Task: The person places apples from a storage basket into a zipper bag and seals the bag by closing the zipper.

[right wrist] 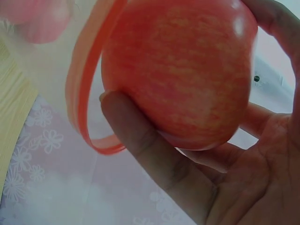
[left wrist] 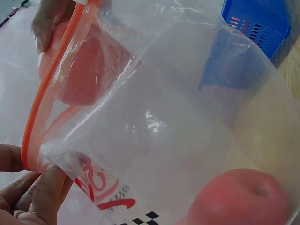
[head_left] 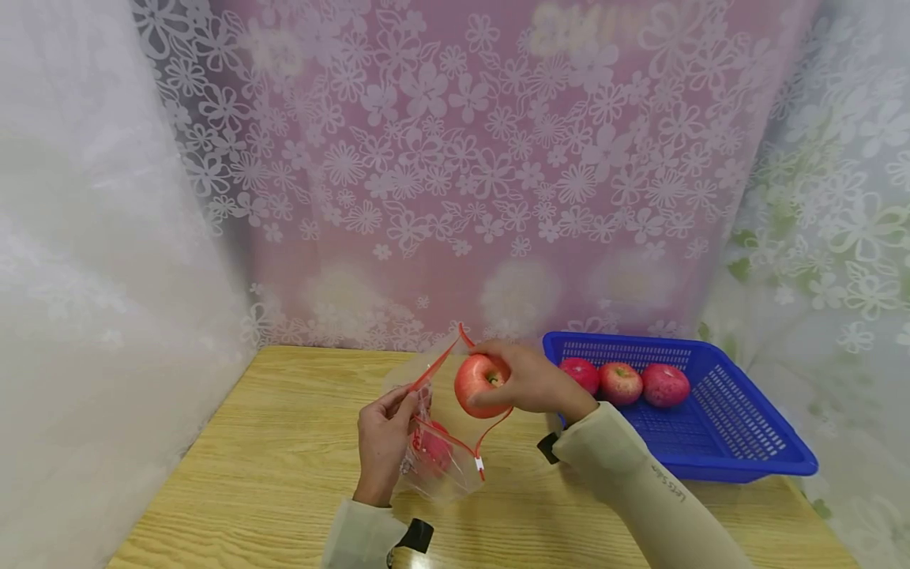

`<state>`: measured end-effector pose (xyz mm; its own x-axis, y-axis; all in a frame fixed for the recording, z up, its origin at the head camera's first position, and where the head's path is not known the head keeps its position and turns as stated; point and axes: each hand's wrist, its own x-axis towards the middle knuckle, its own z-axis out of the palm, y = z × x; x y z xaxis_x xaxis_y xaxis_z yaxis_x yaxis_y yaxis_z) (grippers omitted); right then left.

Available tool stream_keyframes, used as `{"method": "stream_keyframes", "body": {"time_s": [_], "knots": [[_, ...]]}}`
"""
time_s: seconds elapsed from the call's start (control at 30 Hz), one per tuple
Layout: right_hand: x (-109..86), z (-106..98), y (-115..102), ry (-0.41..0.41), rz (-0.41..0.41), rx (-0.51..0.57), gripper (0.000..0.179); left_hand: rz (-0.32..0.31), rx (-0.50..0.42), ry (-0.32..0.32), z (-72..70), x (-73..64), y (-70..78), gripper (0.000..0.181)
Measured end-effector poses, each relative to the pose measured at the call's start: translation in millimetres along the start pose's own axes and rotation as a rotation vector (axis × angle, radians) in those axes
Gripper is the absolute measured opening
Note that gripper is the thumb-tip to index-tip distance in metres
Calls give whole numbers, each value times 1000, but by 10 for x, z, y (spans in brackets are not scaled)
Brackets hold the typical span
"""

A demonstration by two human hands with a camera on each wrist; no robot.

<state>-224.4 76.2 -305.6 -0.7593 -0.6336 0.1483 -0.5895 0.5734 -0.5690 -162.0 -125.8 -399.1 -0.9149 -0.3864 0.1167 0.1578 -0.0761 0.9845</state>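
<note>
My left hand (head_left: 384, 438) pinches the orange-red zip edge of a clear zip bag (head_left: 455, 486) between thumb and fingers, and the bag's mouth gapes wide. Inside the bag, low down, lies a red apple (left wrist: 241, 199). My right hand (head_left: 529, 379) grips another red apple (head_left: 481, 385) with the fingers curled round it, right at the bag's mouth. In the right wrist view, the orange zip strip (right wrist: 84, 89) loops beside that held apple (right wrist: 178, 70). Red lettering (left wrist: 101, 183) is printed on the bag near my left fingers.
A blue plastic basket (head_left: 753, 466) stands on the right of the wooden table (head_left: 235, 474), with three red apples (head_left: 621, 384) along its left and back part. A flowered pink curtain (head_left: 462, 197) hangs behind the table, and pale sheets flank both sides.
</note>
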Motion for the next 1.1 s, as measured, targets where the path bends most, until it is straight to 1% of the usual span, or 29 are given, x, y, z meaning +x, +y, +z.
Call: {"method": "stream_keyframes", "body": {"time_s": [0.13,0.33,0.57,0.9,1.0,1.1], "knots": [[26,47,-7,5,-8,-25,66,2,6,7,7,-8,0,27],[55,105,-10,-4,20,-69,69,9,-1,15,8,-8,-13,26],[89,158,-13,-53,21,-70,70,25,-19,13,1,-18,-8,27],[110,240,-21,-57,17,-160,69,11,0,12,-4,-10,15,27],[113,258,-10,-55,0,-169,67,8,1,8,-1,4,7,26],[113,263,-11,-56,-1,-176,67,6,1,4,4,17,12,26]]}}
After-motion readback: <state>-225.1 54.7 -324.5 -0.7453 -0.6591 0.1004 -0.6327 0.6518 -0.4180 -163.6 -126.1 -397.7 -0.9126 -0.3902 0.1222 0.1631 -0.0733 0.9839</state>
